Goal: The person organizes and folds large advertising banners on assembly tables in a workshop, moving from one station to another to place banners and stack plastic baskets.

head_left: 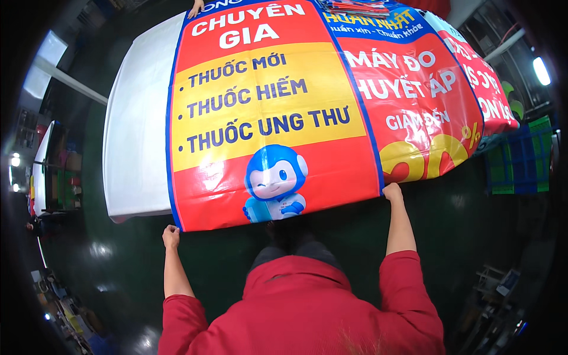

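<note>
A large glossy printed banner in red and yellow with a blue border and a blue cartoon mascot lies spread over a table. Its near edge hangs toward me. At its near left corner my left hand pinches the edge between closed fingers. My right hand grips the near right corner, the arm stretched forward. Between both hands the near edge runs fairly taut, with slight creases. Beyond, at the far left corner, another person's hand touches the banner's edge.
White sheeting covers the table's left part. To the right lies another red and blue banner, with a stack of folded prints at its far end. A green and blue crate-like stack stands at right. Dark green floor surrounds me.
</note>
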